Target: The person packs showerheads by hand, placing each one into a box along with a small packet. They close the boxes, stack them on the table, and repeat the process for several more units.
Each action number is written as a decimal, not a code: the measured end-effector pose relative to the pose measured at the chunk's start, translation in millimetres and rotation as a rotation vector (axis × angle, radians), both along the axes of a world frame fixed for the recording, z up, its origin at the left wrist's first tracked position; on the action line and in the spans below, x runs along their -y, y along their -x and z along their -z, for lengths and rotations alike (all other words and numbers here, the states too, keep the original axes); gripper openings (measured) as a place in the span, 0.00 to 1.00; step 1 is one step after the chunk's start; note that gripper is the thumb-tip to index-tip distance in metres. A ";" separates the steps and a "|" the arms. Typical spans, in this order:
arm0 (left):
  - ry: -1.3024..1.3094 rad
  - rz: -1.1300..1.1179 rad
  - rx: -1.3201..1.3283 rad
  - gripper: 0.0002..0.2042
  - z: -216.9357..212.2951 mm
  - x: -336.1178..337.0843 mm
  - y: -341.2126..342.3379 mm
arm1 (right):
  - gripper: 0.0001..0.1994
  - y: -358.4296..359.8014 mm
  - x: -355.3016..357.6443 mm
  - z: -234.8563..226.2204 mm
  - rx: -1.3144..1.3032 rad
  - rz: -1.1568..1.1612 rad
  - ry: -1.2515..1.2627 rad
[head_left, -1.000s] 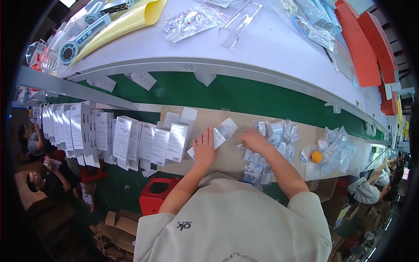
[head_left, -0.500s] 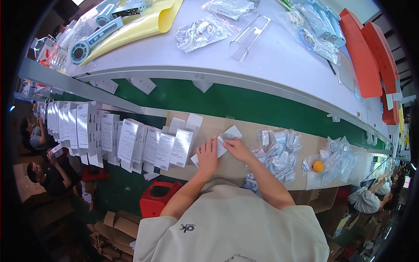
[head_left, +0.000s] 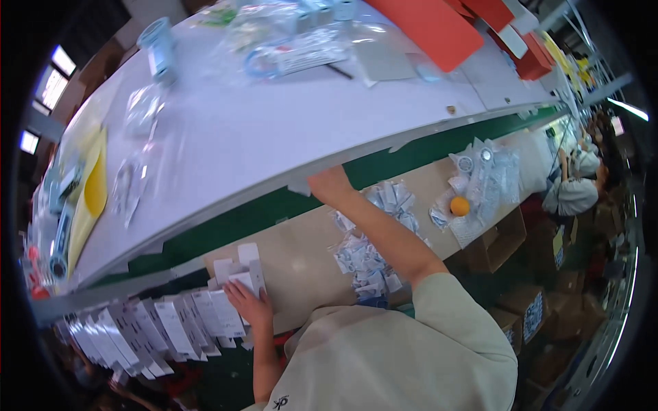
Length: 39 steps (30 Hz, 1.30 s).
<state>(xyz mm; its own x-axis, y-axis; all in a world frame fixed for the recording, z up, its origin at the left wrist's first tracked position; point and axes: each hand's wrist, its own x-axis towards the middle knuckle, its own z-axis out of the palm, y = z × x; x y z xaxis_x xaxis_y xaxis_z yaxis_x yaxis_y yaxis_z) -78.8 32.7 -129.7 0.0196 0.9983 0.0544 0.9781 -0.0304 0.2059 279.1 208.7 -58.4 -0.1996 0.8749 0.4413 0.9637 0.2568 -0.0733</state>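
R hand (head_left: 330,185) up by table edge (head_left: 418,130); L hand (head_left: 249,303) at box (head_left: 251,263) (white).

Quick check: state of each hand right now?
Left hand: on the row of white rectangular cardboard boxes; grip cannot be told.
Right hand: by the white tabletop's near edge; open or closed cannot be told.

boxes (head_left: 175,325): left | packets (head_left: 364,260): middle | ball (head_left: 459,205): right, amid bubble wrap (head_left: 488,195)

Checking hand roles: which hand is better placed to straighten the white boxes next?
Probably the left hand: it lies at the right end of the white boxes, while the right hand is away by the white table.
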 end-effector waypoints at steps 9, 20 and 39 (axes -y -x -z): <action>0.002 0.228 0.063 0.39 -7.4 19.3 -19.3 | 0.33 -277.1 180.8 -3.9 0.217 1.538 -0.176; -0.001 0.160 0.184 0.43 -13.1 25.9 -14.3 | 0.23 -276.5 212.8 -0.1 -0.075 1.240 -0.010; 0.083 0.370 0.208 0.42 1.9 41.6 -20.2 | 0.18 16.8 106.7 79.8 -0.680 -0.391 1.179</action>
<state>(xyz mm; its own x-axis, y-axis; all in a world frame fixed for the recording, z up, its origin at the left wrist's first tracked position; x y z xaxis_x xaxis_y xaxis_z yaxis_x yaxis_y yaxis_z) -58.6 -8.9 -131.7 0.3743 0.9272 0.0152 0.8419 -0.3466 0.4135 262.3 101.9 -138.1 -0.5589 0.7311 -0.3914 0.5363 -0.0413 -0.8430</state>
